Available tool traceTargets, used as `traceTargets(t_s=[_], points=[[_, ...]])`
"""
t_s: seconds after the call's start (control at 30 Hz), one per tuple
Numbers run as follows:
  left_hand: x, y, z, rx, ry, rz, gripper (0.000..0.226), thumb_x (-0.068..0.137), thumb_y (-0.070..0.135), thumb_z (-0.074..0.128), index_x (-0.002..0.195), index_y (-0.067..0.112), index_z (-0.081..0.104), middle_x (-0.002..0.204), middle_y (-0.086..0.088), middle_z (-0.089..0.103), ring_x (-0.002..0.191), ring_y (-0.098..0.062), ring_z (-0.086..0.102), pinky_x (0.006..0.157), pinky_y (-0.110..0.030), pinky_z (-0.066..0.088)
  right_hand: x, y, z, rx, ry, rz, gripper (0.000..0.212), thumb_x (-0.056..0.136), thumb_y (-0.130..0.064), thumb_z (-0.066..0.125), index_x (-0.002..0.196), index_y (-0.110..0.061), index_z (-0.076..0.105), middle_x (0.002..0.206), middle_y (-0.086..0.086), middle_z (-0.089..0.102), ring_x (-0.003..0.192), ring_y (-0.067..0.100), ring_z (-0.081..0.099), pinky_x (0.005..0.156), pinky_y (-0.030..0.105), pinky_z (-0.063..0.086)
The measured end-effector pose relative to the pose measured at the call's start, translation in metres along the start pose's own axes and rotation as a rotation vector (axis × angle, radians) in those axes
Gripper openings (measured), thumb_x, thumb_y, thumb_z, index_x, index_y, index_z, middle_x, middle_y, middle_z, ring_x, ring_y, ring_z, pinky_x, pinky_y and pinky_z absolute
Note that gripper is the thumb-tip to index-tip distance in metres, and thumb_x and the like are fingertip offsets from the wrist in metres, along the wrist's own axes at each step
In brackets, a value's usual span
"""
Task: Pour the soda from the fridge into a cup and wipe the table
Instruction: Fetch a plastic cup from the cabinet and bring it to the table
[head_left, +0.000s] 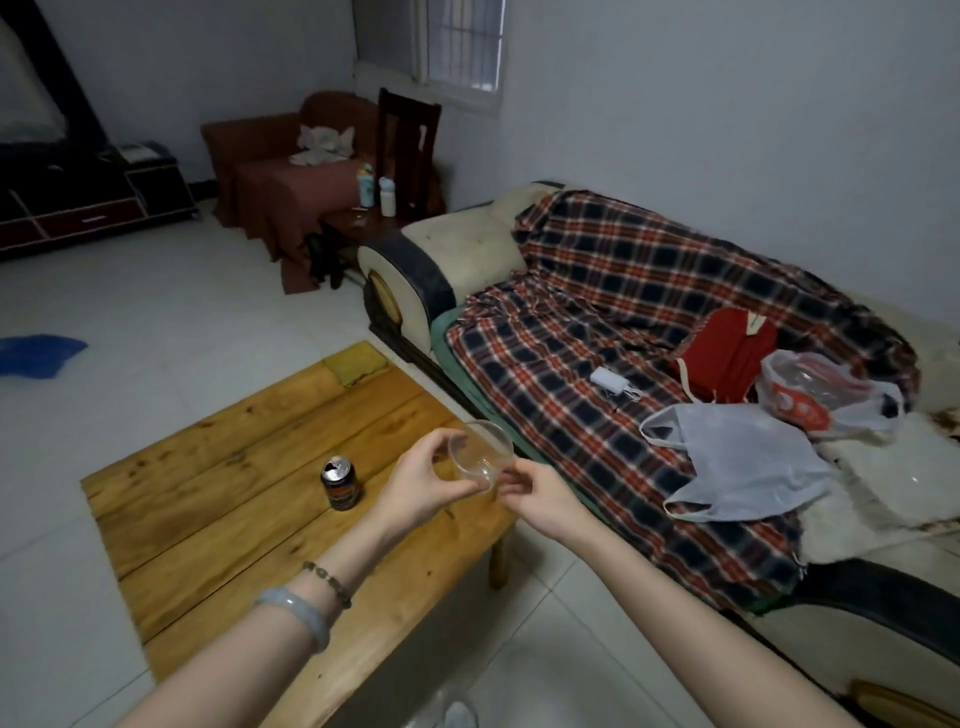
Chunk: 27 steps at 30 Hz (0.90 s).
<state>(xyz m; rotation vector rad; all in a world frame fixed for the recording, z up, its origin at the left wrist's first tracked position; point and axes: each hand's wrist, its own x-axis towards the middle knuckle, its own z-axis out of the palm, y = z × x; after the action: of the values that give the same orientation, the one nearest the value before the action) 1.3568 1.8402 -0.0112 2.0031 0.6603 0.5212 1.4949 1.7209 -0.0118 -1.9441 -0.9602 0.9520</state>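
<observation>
Both hands are up over the near-right part of the wooden table (234, 467), meeting on a clear cup (480, 453). Left hand (423, 480) grips the cup, fingers curled round its side. Right hand (537, 496) pinches the cup's lower end with its fingertips. The cup is in the air, off the table, tilted with its mouth toward the camera. It looks empty, though the clear plastic makes that hard to confirm. Soda can (340, 483) stands upright on the table, left of the hands and apart from them, top already opened. Left wrist wears a bead bracelet (330, 582) and a pale bangle (301, 613).

Right of the table is a sofa (462, 249) covered by a plaid blanket (597, 322). On the blanket: a small white device (609, 378) with a cord, a red bag (727, 353), a pale plastic bag (743, 457), and just behind it a second plastic bag (821, 395) with orange print. A blue cloth-like thing (36, 353) lies on the tiled floor (182, 322) at far left. At the back of the room: an armchair (280, 182) under a brown cover, a dark wooden chair (408, 135), two bottles (387, 197) on a small side table (353, 223), a dark cabinet (78, 208) at left, and a window (462, 41) above.
</observation>
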Motion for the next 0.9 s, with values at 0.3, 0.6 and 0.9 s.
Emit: traceTargets(t_s=[0.3, 0.6, 0.9], points=[[0.085, -0.030, -0.027, -0.006, 0.134, -0.141, 0.060, 0.063, 0.033, 0.084, 0.114, 0.026, 0.053, 0.114, 0.011, 0.059, 0.104, -0.004, 0.055, 0.087, -0.013, 0.041, 0.121, -0.028, -0.017, -0.012, -0.176, -0.044, 0.043, 0.085, 0.003, 0.052, 0.127, -0.009, 0.053, 0.114, 0.004, 0.061, 0.105, 0.014, 0.058, 0.088, 0.020, 0.049], [0.128, -0.096, -0.037, -0.055, 0.400, -0.366, 0.061, 0.057, 0.036, 0.086, 0.110, 0.027, 0.056, 0.106, 0.016, 0.060, 0.102, -0.008, 0.059, 0.085, -0.030, 0.053, 0.234, -0.036, 0.007, -0.072, -0.432, -0.083, 0.043, 0.083, 0.014, 0.042, 0.124, 0.003, 0.052, 0.115, 0.012, 0.059, 0.103, 0.012, 0.053, 0.080, 0.007, 0.043], [0.160, -0.167, 0.005, -0.143, 0.542, -0.602, 0.064, 0.057, 0.015, 0.089, 0.111, 0.020, 0.054, 0.110, 0.006, 0.059, 0.102, -0.011, 0.059, 0.079, -0.011, 0.048, 0.330, 0.004, 0.029, -0.107, -0.627, -0.027, 0.042, 0.085, 0.019, 0.039, 0.125, 0.010, 0.048, 0.124, 0.024, 0.055, 0.117, 0.032, 0.053, 0.093, 0.039, 0.038]])
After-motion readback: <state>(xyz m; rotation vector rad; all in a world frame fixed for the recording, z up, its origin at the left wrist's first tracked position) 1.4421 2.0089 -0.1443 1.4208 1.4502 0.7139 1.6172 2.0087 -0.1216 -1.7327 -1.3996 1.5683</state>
